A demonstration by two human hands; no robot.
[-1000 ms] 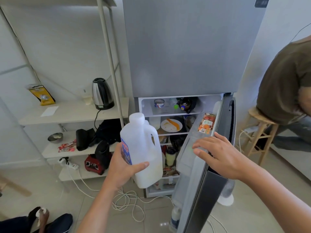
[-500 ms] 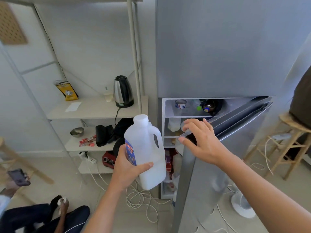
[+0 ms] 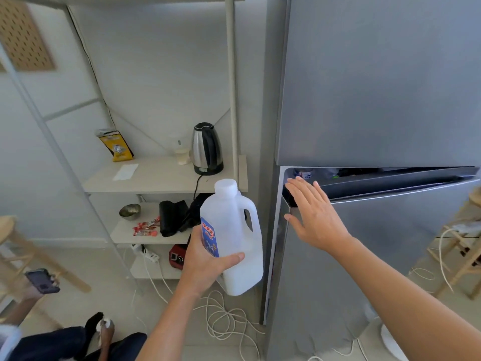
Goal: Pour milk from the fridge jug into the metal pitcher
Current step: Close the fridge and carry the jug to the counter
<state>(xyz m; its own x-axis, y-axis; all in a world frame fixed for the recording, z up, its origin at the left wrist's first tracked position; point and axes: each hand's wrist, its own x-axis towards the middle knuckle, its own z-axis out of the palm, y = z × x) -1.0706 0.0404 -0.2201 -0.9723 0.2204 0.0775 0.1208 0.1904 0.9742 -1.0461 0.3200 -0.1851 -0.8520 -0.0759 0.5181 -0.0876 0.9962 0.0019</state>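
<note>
My left hand [image 3: 205, 261] grips a white plastic milk jug [image 3: 235, 230] with a blue label and a white cap, held upright in front of the shelf unit. My right hand [image 3: 312, 214] lies flat with fingers spread against the top corner of the lower fridge door [image 3: 377, 243]. That door stands only a narrow gap from the grey fridge [image 3: 377, 82] body. No metal pitcher is in view.
A shelf unit [image 3: 161, 178] on the left holds a kettle [image 3: 207, 148], a yellow bag [image 3: 115, 145], a steel bowl [image 3: 130, 211] and black items. White cables [image 3: 223, 316] coil on the floor. A person sits low left with a phone [image 3: 41, 281]. Wooden stools stand at both sides.
The lower fridge door has swung from wide open to almost closed under my right hand. The jug stays in my left hand. The view has turned left.
</note>
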